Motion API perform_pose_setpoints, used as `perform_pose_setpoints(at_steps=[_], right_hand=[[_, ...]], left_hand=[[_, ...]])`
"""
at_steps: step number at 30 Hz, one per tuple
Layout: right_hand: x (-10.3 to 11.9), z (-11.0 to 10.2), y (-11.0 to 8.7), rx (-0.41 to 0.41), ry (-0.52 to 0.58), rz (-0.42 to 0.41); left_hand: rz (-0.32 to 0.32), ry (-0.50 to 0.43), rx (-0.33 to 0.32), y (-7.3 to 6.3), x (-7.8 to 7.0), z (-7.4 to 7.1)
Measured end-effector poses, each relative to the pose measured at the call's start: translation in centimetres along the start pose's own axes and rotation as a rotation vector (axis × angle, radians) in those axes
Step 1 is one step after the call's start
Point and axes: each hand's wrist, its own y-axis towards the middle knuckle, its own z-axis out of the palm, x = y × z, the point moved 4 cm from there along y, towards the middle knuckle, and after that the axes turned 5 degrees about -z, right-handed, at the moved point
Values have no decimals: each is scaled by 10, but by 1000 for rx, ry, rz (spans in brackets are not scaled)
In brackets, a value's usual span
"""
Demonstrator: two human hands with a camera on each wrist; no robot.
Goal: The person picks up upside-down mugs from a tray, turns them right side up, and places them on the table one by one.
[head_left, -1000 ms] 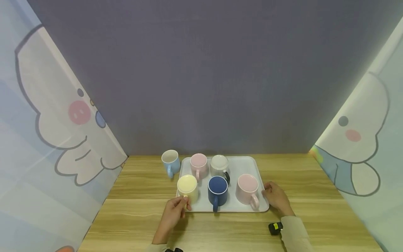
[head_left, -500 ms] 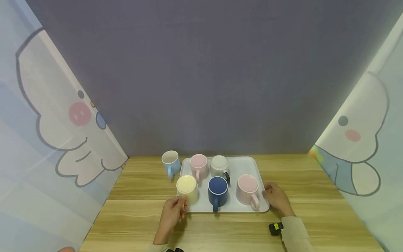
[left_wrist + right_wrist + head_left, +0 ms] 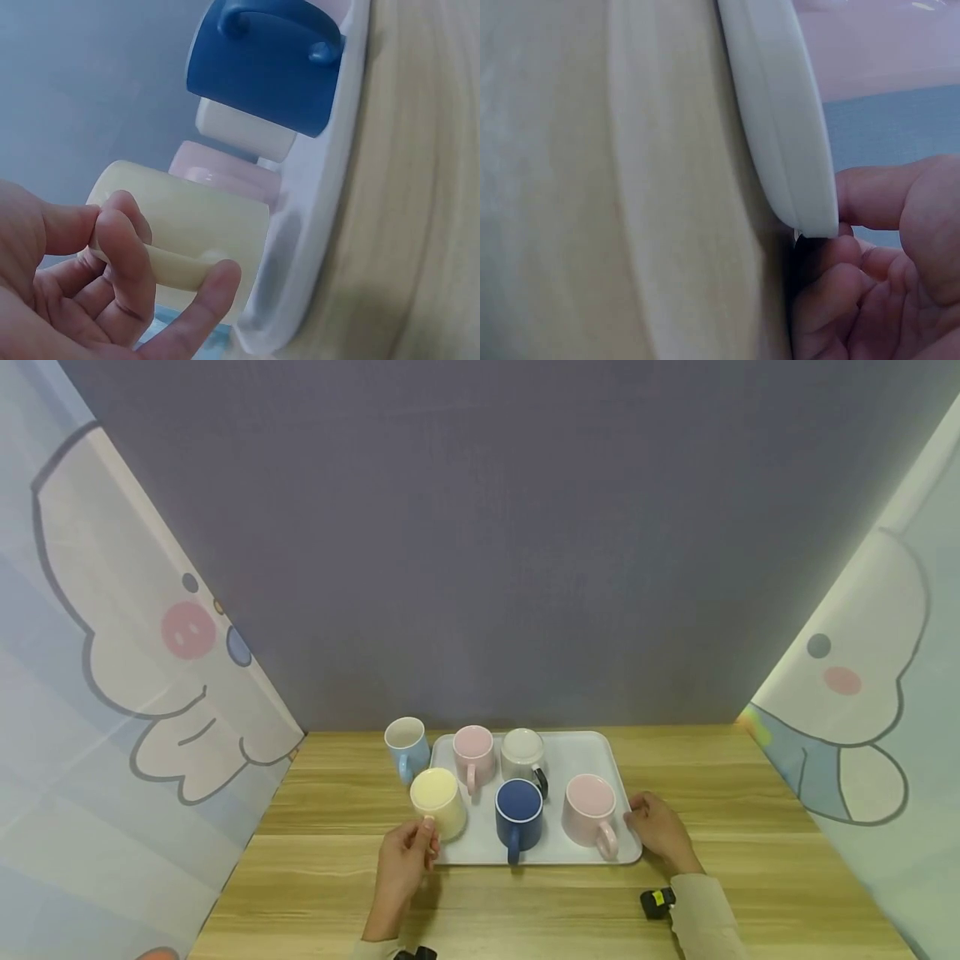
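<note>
My left hand (image 3: 403,862) pinches the handle of a yellow mug (image 3: 438,806), which is upside down at the left end of a white tray (image 3: 576,752). In the left wrist view the thumb and curled fingers hold the handle, and the yellow mug (image 3: 195,225) appears slightly raised off the tray. My right hand (image 3: 662,833) grips the tray's right edge. The right wrist view shows the thumb over the rim (image 3: 799,150) and fingers curled below it.
Upside down on the tray stand a navy mug (image 3: 519,817), two pink mugs (image 3: 474,756) and a white mug (image 3: 522,760) with a black handle. A light blue mug (image 3: 407,750) stands upright on the wooden table (image 3: 315,877), left of the tray. A grey wall (image 3: 517,568) rises behind.
The yellow mug has moved up and to the left, together with my left hand. My right hand and the tray stay in place.
</note>
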Motion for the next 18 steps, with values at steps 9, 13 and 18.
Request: perform_pose_setpoints(at_steps=[9,13,18], right_hand=[[0,0,0,-2,12,3],[-1,0,0,-1,10,7],[0,-1,-1,1,13,6]], left_hand=[[34,51,-16,6,-23,-3],[67,62,-17,10,-36,-5],[105,61,-23,15,-49,-4]])
